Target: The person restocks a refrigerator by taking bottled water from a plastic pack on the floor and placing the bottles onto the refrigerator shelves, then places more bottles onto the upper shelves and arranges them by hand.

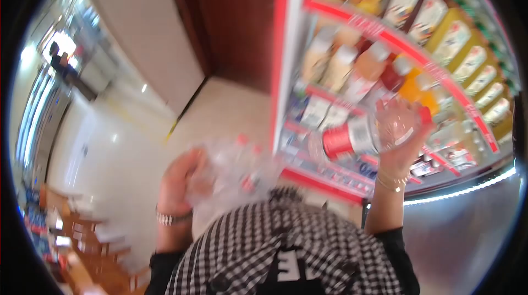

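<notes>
1. On the right, before the display case (282, 58), a clear bottle (350, 137) is held aloft, tilted close to horizontal, red cap toward the right. Material: transparent, apparently plastic. Form: rounded shoulder, cylindrical body, red-and-white label wrapped around the middle.
2. Right grip (407, 149): curled around the bottle's shoulder, just below the cap. Thin, bright bands circle the wrist.
3. Left grip (183, 176): closed on the gathered edge of a clear bag (234, 176), near left of the case. Bag material: thin, crinkled, glossy film. Red spots show through; motion blur hides the exact contents.
4. Left wrist: pale, segmented band (175, 217) with a metallic sheen.
5. Case construction: red-and-white upright edge, curved red shelf strips (385, 35), bright light strip along the lower edge. Shelves carry rounded bottles (344, 59) with white caps, plus a row of containers (454, 42) with pale oval labels.
6. Near center: black-and-white checked fabric (250, 223) on the wearer's body, black sleeves at both sides.
7. Left: smooth, reflective floor (104, 152); brown wooden chairs (88, 234) at near left; a dark-clothed person (69, 72) at far left.
</notes>
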Demonstrator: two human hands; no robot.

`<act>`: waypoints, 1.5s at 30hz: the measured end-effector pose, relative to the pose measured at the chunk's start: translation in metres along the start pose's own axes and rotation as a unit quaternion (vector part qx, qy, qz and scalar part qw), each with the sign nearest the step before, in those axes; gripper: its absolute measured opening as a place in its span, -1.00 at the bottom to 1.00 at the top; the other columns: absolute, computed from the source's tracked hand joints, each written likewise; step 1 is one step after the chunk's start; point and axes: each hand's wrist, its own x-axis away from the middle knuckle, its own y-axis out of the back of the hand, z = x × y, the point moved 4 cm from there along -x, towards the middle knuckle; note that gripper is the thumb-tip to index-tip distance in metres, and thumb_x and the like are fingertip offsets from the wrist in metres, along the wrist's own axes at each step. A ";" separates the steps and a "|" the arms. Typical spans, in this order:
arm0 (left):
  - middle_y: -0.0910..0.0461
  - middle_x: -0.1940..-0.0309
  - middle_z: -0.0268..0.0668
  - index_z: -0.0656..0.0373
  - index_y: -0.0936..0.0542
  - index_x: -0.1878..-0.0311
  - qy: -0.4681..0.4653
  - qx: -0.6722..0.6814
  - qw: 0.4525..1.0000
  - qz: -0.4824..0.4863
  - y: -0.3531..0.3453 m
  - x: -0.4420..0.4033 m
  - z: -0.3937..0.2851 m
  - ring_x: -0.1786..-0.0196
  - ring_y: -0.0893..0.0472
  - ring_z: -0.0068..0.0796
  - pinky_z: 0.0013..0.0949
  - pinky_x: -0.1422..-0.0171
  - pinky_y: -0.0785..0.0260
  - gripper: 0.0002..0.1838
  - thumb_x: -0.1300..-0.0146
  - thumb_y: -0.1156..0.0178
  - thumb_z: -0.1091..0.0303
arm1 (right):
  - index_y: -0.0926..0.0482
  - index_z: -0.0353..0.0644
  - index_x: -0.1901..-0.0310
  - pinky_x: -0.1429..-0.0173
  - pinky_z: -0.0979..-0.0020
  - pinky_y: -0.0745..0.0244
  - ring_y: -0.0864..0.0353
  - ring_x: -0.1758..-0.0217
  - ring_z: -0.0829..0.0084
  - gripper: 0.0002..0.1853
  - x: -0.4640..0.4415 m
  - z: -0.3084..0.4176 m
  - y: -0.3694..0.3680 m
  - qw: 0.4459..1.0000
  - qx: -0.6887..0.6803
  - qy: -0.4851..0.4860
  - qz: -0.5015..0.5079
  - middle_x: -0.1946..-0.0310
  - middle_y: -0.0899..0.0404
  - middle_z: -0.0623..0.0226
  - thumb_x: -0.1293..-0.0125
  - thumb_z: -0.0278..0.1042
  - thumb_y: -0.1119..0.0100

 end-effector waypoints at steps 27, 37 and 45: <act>-0.15 0.73 -0.55 -0.09 -0.34 0.50 -0.059 0.079 0.992 -0.081 0.021 -0.077 -0.018 0.73 -0.11 -0.69 -0.60 0.71 0.03 -0.61 -0.46 0.03 -0.02 | -0.21 -0.15 -0.35 -0.11 0.23 -0.53 -0.57 -0.06 0.28 -0.32 -0.088 0.278 -0.076 0.862 0.277 0.391 0.164 -0.06 -0.50 0.17 -0.27 -0.11 -0.22; -0.23 0.75 -0.57 -0.10 -0.36 0.55 -0.138 0.080 0.977 -0.143 -0.014 -0.086 0.002 0.74 -0.16 -0.69 -0.61 0.70 0.01 -0.59 -0.38 -0.09 -0.06 | -0.32 -0.25 -0.27 -0.16 0.30 -0.45 -0.59 -0.11 0.19 -0.17 -0.265 0.540 -0.314 0.335 0.523 0.777 -0.107 -0.07 -0.56 0.02 -0.10 0.13 -0.37; -0.27 0.75 -0.59 -0.14 -0.41 0.52 -0.189 0.103 0.962 -0.166 -0.023 -0.096 0.021 0.72 -0.21 -0.68 -0.60 0.67 -0.04 -0.63 -0.34 -0.13 -0.09 | -0.12 -0.22 -0.44 -0.37 0.25 -0.27 -0.35 -0.37 0.05 0.00 -0.340 0.545 -0.323 0.250 0.547 0.786 -0.142 -0.31 -0.35 -0.05 -0.09 0.18 -0.33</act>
